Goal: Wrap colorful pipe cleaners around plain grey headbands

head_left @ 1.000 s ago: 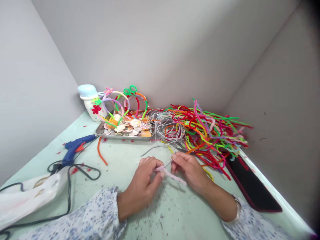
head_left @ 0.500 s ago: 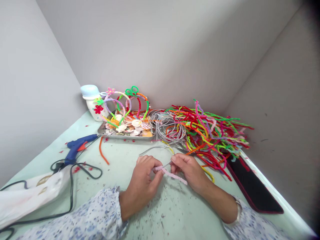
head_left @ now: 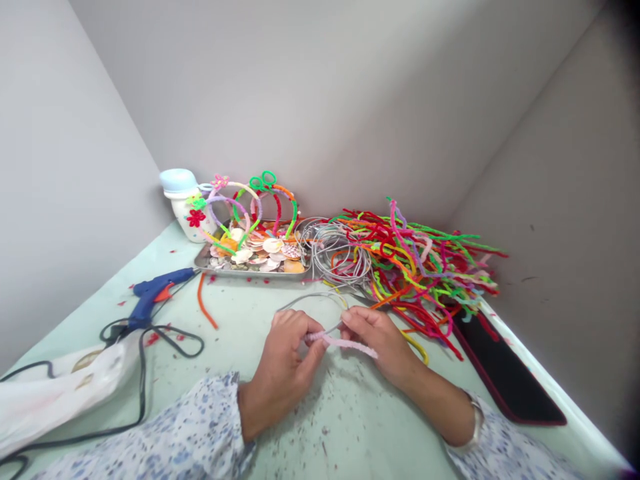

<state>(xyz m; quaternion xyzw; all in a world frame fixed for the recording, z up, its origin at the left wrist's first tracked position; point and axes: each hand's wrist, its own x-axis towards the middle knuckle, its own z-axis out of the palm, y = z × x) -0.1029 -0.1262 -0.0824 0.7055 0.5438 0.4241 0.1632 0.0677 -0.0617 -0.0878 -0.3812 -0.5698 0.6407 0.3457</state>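
Observation:
A pale pink pipe cleaner [head_left: 353, 345] is partly coiled around a loop of grey wire [head_left: 311, 295]. My left hand [head_left: 286, 360] is closed, thumb and fingers pinching the coiled part on the wire. From that pinch the pipe cleaner's loose end sticks out to the right, in front of my right hand [head_left: 383, 343]. My right hand is closed too, its thumb and fingertips gripping the wire just right of the coil. Behind both hands the wire arches up off the green tabletop, with a yellow bit at its right side.
Beyond my hands lie a metal tray [head_left: 250, 273] of seashells with decorated headbands, a bundle of grey wire [head_left: 345, 257] and a heap of coloured pipe cleaners [head_left: 420, 257]. On the left are a blue glue gun [head_left: 145, 300] with its cord and a white bottle [head_left: 185, 210]. A black mat [head_left: 515, 373] lies right.
The pipe cleaner's loose end has swung slightly upward and to the right. Both hands stay nearly in place with the same holds.

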